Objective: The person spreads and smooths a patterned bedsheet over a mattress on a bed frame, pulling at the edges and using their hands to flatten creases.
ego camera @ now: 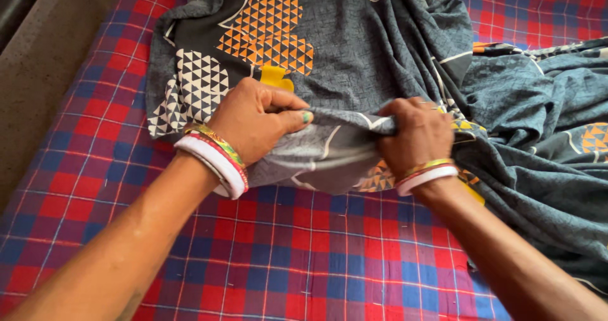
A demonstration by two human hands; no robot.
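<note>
A grey patterned sheet (354, 48) with orange, white and yellow triangle shapes lies rumpled across a red and blue checked mattress (285, 257). My left hand (256, 119) pinches a raised fold of the sheet near its front edge, thumb on top. My right hand (418, 134) is closed on the same fold a short way to the right. Both wrists wear white, red and gold bangles. The stretch of cloth between the hands is pulled taut and lifted a little off the mattress.
More of the grey sheet (544, 143) is bunched at the right and trails toward the lower right corner. A bare brown floor strip (38, 61) runs along the mattress's left side.
</note>
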